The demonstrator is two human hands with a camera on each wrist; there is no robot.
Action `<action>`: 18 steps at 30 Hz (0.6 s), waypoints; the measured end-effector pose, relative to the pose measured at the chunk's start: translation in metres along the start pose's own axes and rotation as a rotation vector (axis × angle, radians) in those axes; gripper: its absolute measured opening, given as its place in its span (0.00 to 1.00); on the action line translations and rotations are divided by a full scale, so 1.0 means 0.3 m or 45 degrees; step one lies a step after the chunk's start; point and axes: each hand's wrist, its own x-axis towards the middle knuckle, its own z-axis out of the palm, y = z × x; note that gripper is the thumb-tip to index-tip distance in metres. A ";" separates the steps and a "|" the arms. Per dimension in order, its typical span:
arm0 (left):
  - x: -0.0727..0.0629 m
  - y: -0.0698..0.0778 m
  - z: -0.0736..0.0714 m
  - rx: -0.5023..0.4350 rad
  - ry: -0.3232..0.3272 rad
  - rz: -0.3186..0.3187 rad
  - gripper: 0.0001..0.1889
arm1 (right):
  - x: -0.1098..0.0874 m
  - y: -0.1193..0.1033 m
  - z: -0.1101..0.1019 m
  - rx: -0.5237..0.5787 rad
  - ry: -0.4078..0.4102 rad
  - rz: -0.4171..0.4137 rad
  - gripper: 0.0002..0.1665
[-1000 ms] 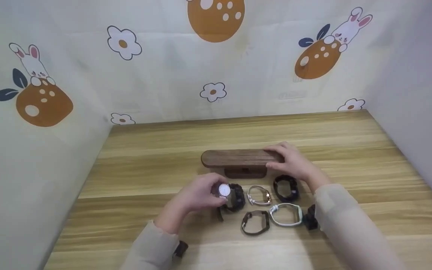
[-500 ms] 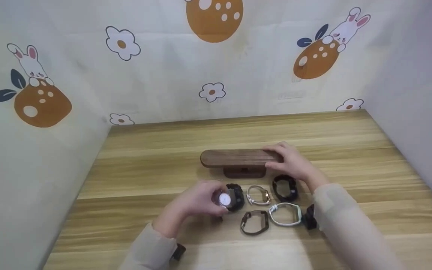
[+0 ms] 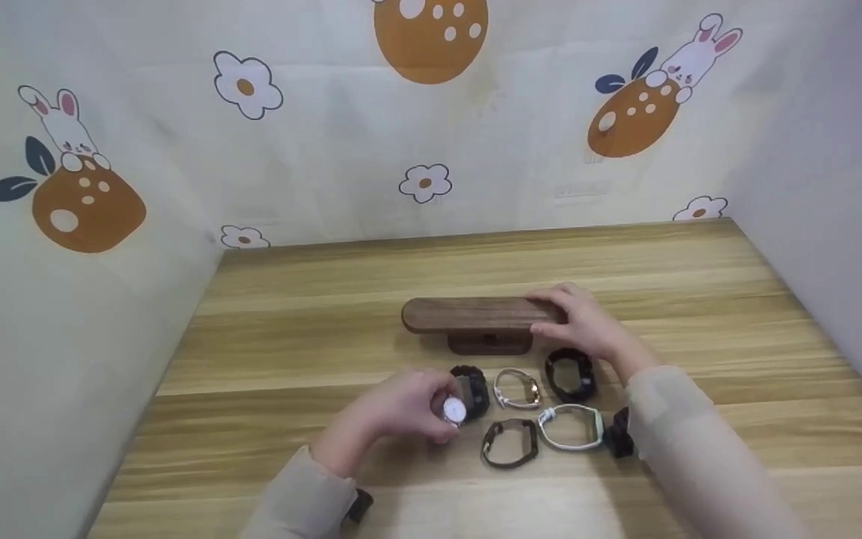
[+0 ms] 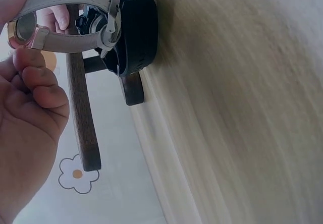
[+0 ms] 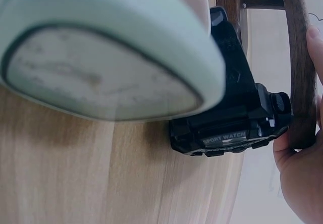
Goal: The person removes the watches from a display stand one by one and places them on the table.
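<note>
My left hand [image 3: 410, 404] pinches a wristwatch [image 3: 454, 410] with a round white dial, held near the table. In the left wrist view that watch [image 4: 75, 41] shows a rose-gold case and a pale strap buckled into a loop. Right behind it is a chunky black sports watch [image 3: 476, 389], partly covered by the hand in the head view. My right hand [image 3: 579, 323] grips the right end of a dark wooden stand [image 3: 468, 314], thumb in front and fingers over the top. The stand has a long rounded bar above a small base [image 3: 489, 344].
In front of the stand lie a white-strapped watch [image 3: 518, 389], a black sports watch [image 3: 571, 374], a dark-strapped watch [image 3: 509, 444] and a pale green watch [image 3: 572, 428]. Wood-grain table [image 3: 289, 329] extends around them, with patterned cloth walls [image 3: 326, 150] at the back and sides.
My left hand has moved toward the front of the table, carrying the white-dialled wristwatch lower and slightly right. The right hand stays on the stand, and the other watches have not moved.
</note>
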 end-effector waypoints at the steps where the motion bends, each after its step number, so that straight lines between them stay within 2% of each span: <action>1: 0.000 0.002 0.000 0.002 -0.009 0.001 0.18 | -0.001 0.000 0.000 0.001 0.001 0.004 0.34; 10: -0.015 0.018 -0.013 0.005 -0.053 0.011 0.16 | -0.003 -0.002 -0.004 -0.008 0.008 0.013 0.34; 18: -0.013 0.026 0.023 0.029 -0.147 0.005 0.17 | -0.005 0.006 0.002 0.014 0.005 0.021 0.34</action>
